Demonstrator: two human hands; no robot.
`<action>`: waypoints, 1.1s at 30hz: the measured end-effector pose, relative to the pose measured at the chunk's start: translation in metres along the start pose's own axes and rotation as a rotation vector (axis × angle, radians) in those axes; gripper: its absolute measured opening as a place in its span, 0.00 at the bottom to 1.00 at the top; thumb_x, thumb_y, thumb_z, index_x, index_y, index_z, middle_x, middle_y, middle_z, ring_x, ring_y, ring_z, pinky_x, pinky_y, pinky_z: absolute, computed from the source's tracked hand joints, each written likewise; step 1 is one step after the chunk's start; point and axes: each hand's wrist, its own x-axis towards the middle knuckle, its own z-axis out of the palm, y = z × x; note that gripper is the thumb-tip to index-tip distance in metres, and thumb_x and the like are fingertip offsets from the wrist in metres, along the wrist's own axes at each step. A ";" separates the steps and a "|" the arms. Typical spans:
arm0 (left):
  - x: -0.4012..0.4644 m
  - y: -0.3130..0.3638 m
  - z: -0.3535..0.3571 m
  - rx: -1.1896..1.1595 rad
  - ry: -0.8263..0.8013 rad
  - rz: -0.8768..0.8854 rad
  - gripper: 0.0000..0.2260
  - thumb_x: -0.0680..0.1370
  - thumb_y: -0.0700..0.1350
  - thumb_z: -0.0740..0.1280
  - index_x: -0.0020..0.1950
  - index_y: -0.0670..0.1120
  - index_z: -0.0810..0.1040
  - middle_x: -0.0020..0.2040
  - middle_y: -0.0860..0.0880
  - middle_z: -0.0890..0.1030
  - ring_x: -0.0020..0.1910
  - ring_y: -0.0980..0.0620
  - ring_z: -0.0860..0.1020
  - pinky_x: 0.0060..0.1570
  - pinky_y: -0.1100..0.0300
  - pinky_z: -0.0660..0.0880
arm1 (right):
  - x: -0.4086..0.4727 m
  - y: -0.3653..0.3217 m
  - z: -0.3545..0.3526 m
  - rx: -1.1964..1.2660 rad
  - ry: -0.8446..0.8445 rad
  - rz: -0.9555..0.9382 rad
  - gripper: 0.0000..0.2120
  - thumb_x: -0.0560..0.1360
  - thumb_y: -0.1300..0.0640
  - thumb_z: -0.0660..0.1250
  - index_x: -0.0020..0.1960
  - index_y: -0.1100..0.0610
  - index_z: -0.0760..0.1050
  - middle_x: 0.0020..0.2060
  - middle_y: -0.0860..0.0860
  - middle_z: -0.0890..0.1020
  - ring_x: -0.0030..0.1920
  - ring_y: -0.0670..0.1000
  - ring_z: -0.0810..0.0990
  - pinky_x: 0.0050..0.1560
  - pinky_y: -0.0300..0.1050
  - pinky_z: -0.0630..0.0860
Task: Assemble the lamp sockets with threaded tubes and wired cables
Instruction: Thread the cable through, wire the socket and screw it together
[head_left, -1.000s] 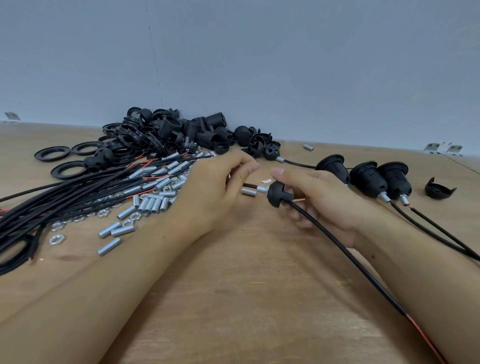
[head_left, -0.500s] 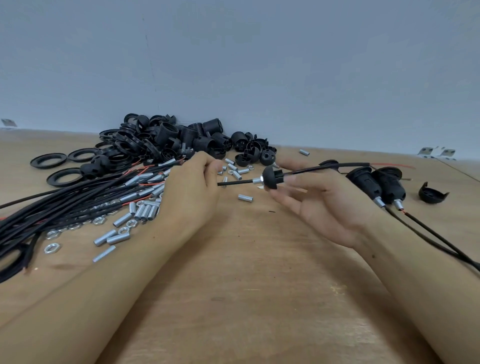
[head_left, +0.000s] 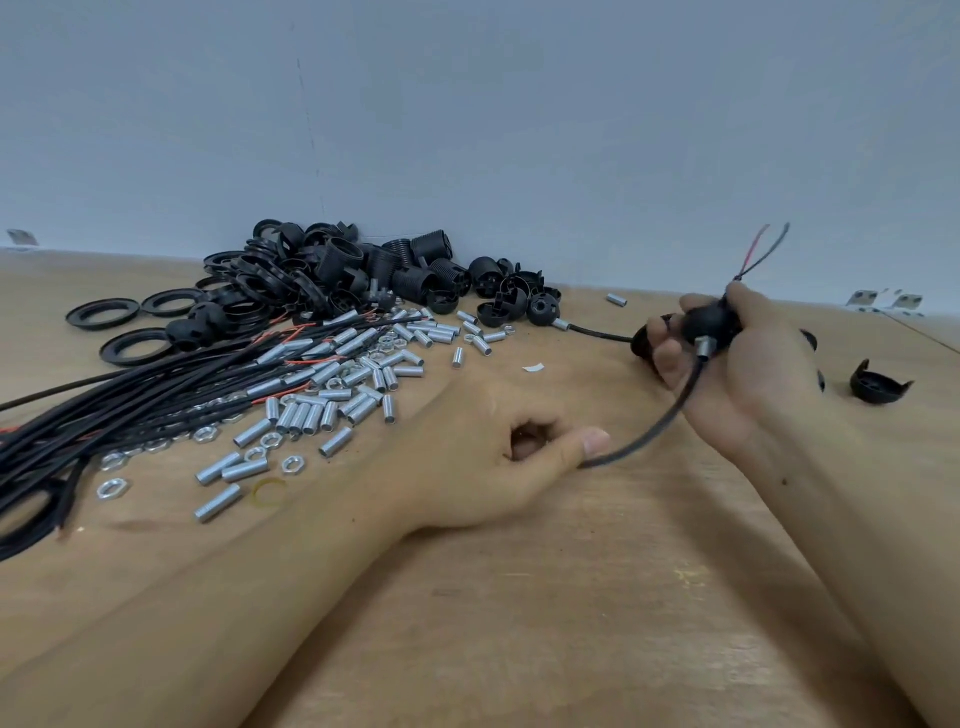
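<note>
Right hand (head_left: 737, 364) grips socket cap (head_left: 709, 325), tube end down-left, wires up; left hand (head_left: 498, 452) pinches cable (head_left: 660, 421).

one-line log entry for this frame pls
step: cable threaded through socket cap | right hand: grips socket cap, wire ends above | left hand: pinches cable low over table | threaded tubes: loose, left
</note>
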 end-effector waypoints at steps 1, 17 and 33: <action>0.000 0.000 0.000 -0.007 0.002 0.018 0.19 0.80 0.52 0.65 0.32 0.44 0.78 0.25 0.49 0.70 0.26 0.51 0.68 0.29 0.62 0.66 | 0.000 -0.002 -0.001 -0.055 -0.013 0.008 0.15 0.82 0.51 0.59 0.43 0.60 0.75 0.37 0.53 0.76 0.26 0.49 0.80 0.20 0.35 0.68; 0.002 -0.032 -0.015 0.153 0.287 -0.236 0.14 0.78 0.55 0.65 0.32 0.56 0.77 0.28 0.51 0.77 0.26 0.56 0.69 0.30 0.57 0.68 | -0.010 0.042 -0.008 -1.035 -0.604 -0.478 0.12 0.78 0.48 0.66 0.40 0.52 0.81 0.30 0.50 0.81 0.32 0.45 0.79 0.38 0.43 0.76; 0.003 -0.036 -0.017 0.250 0.316 -0.281 0.18 0.77 0.56 0.63 0.33 0.47 0.80 0.26 0.54 0.73 0.28 0.56 0.70 0.31 0.59 0.66 | -0.012 0.045 0.000 -0.730 -0.585 -0.279 0.03 0.77 0.61 0.68 0.45 0.60 0.76 0.28 0.53 0.79 0.24 0.51 0.72 0.28 0.42 0.70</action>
